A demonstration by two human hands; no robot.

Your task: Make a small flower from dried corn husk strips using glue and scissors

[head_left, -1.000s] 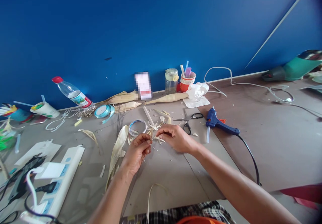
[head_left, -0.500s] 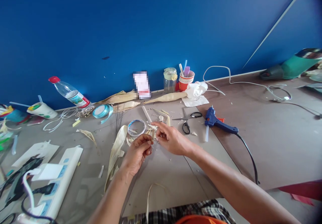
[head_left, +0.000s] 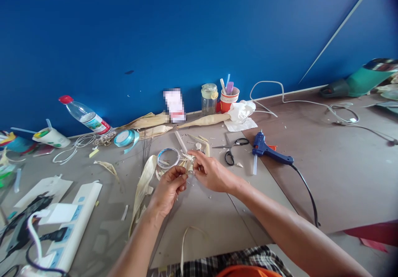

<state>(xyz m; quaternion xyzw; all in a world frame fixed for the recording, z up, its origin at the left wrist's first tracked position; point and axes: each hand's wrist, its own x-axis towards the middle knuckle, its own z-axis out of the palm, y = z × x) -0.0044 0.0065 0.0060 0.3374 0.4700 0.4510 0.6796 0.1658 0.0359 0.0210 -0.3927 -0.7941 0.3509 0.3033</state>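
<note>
My left hand (head_left: pixel 169 188) is closed in a pinch around the lower end of a small, pale corn husk piece (head_left: pixel 188 158). Curled in from the right, my right hand (head_left: pixel 214 175) has its index finger at the top of that piece; its thumb is partly hidden. A roll of tape (head_left: pixel 168 158) lies just beyond my left hand, and a whitish stick (head_left: pixel 180 141) lies behind the fingers. Left of the tape is a long dried husk (head_left: pixel 143 185). Black-handled scissors (head_left: pixel 230 146) rest to the right, with a blue glue gun (head_left: pixel 270 151) beyond them.
A power strip (head_left: pixel 81 223) with plugs occupies the left side. Along the blue wall stand a tilted water bottle (head_left: pixel 90 117), a phone (head_left: pixel 175 105), a jar (head_left: pixel 209 99) and a paper cup (head_left: pixel 230 103) with pens. The glue gun's black cord (head_left: pixel 307 194) runs toward the front edge.
Both hands stay in almost the same place, fingers still at the husk piece. The whole view shifts very slightly; nothing on the table has visibly moved.
</note>
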